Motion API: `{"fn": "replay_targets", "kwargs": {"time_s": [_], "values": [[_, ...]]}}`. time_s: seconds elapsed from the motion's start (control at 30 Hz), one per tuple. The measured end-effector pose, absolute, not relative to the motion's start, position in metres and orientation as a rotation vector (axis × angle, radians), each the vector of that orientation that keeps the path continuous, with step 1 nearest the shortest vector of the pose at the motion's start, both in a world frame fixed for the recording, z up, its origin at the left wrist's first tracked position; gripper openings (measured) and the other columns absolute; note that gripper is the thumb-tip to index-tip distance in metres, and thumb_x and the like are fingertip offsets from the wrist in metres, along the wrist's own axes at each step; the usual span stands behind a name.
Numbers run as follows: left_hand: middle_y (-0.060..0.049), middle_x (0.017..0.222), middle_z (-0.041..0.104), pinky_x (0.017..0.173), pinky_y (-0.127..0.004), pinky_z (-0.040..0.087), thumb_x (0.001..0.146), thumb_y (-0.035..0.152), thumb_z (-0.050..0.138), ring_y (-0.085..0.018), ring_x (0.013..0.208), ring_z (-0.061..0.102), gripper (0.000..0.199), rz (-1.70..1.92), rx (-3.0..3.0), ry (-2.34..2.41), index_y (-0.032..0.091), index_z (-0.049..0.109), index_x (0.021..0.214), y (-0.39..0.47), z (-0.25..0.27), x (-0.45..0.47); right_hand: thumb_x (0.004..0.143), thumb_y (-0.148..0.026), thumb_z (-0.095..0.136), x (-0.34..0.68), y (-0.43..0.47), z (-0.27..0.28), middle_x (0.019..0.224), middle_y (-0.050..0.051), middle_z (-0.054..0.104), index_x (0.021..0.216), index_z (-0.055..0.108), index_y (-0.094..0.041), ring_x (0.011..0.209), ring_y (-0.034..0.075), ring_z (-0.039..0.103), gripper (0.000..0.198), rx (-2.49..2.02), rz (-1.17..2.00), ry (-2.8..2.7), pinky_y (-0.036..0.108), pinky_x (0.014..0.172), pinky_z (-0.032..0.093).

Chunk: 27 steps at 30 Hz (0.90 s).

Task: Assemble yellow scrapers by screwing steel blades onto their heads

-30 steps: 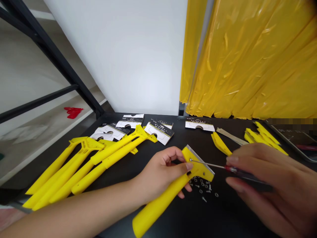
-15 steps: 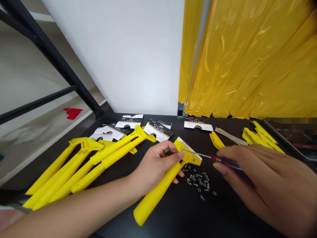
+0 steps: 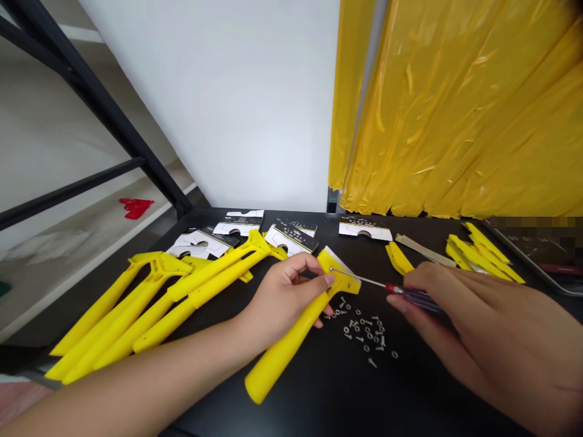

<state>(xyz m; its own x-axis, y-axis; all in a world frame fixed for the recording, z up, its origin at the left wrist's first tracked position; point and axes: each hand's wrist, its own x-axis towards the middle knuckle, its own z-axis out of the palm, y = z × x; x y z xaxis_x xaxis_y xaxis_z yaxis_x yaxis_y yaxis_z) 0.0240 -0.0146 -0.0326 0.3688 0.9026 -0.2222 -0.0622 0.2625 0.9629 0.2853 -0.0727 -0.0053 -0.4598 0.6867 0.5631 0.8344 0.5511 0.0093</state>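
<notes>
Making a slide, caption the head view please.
Left hand grips yellow scraper; right hand holds screwdriver to one screw.

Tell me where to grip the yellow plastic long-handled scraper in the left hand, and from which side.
Probably around the lower half of its smooth, round yellow handle, coming from the near side. That end slants toward the wearer and sticks out free below the left hand, which holds it at the flared head, where the tip of the slim metal screwdriver sits.
</notes>
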Motion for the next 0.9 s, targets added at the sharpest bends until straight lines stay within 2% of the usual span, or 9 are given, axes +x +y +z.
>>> {"fn": "replay_targets", "kwargs": {"time_s": [0.1,0.2,0.33,0.47,0.63,0.7,0.8,0.83,0.9], "values": [[0.004,0.07,0.069,0.049,-0.023,0.063,0.089,0.041,0.093,-0.017,0.061,0.076,0.038,0.838,1.129,0.976,0.023,0.061,0.094,-0.013,-0.03,0.024,0.118,-0.045,0.051,0.285,-0.072,-0.003,0.057,-0.003,0.059,0.078,0.05,-0.029,0.044,0.021,0.06,0.043,-1.21,-0.412,-2.303,0.039,0.049,0.032],[0.004,0.072,0.07,0.048,-0.023,0.062,0.086,0.04,0.095,-0.018,0.062,0.076,0.039,0.855,1.151,0.996,0.023,0.062,0.094,-0.011,-0.028,0.023,0.118,-0.049,0.047,0.286,-0.071,-0.003,0.065,-0.001,0.068,0.091,0.06,-0.027,0.047,0.022,0.067,0.037,-1.239,-0.353,-2.286,0.038,0.047,0.039],[0.003,0.074,0.071,0.049,-0.024,0.062,0.088,0.04,0.093,-0.019,0.063,0.077,0.036,0.872,1.186,1.021,0.023,0.062,0.094,-0.011,-0.027,0.022,0.118,-0.046,0.049,0.284,-0.07,-0.003,0.056,-0.005,0.058,0.081,0.05,-0.029,0.04,0.019,0.061,0.041,-1.204,-0.306,-2.32,0.038,0.042,0.035],[0.002,0.069,0.071,0.05,-0.024,0.062,0.09,0.041,0.091,-0.019,0.063,0.076,0.033,0.87,1.226,1.03,0.024,0.063,0.094,-0.011,-0.026,0.021,0.12,-0.047,0.046,0.283,-0.069,-0.004,0.071,-0.002,0.069,0.1,0.059,-0.027,0.051,0.019,0.069,0.032,-1.218,-0.205,-2.294,0.035,0.047,0.045],[0.001,0.067,0.072,0.05,-0.024,0.061,0.09,0.042,0.09,-0.019,0.062,0.074,0.031,0.873,1.256,1.053,0.024,0.065,0.094,-0.012,-0.026,0.021,0.119,-0.043,0.053,0.286,-0.065,-0.008,0.065,-0.003,0.063,0.079,0.051,-0.028,0.053,0.019,0.067,0.043,-1.164,-0.28,-2.335,0.035,0.05,0.042],[0.001,0.066,0.073,0.051,-0.024,0.061,0.09,0.042,0.091,-0.018,0.059,0.073,0.032,0.871,1.266,1.062,0.024,0.065,0.094,-0.012,-0.026,0.021,0.118,-0.047,0.055,0.287,-0.064,-0.011,0.066,-0.003,0.065,0.084,0.058,-0.027,0.052,0.021,0.068,0.039,-1.224,-0.36,-2.304,0.036,0.05,0.043],[0.002,0.065,0.072,0.051,-0.024,0.061,0.089,0.042,0.091,-0.017,0.059,0.072,0.033,0.887,1.269,1.076,0.024,0.064,0.094,-0.013,-0.026,0.02,0.12,-0.048,0.048,0.284,-0.064,-0.016,0.074,0.002,0.074,0.106,0.066,-0.023,0.054,0.023,0.072,0.034,-1.309,-0.442,-2.235,0.037,0.051,0.046],[0.002,0.065,0.071,0.052,-0.024,0.061,0.089,0.042,0.09,-0.017,0.06,0.072,0.032,0.896,1.269,1.081,0.024,0.063,0.093,-0.014,-0.025,0.02,0.121,-0.046,0.045,0.282,-0.064,-0.016,0.078,0.004,0.077,0.111,0.065,-0.022,0.056,0.024,0.073,0.033,-1.315,-0.448,-2.216,0.037,0.052,0.047],[0.001,0.065,0.072,0.052,-0.025,0.062,0.09,0.042,0.089,-0.017,0.06,0.071,0.031,0.906,1.273,1.089,0.024,0.063,0.093,-0.014,-0.023,0.019,0.122,-0.037,0.042,0.277,-0.065,-0.015,0.083,0.007,0.078,0.109,0.062,-0.021,0.061,0.023,0.074,0.029,-1.281,-0.434,-2.208,0.038,0.055,0.048]]}}
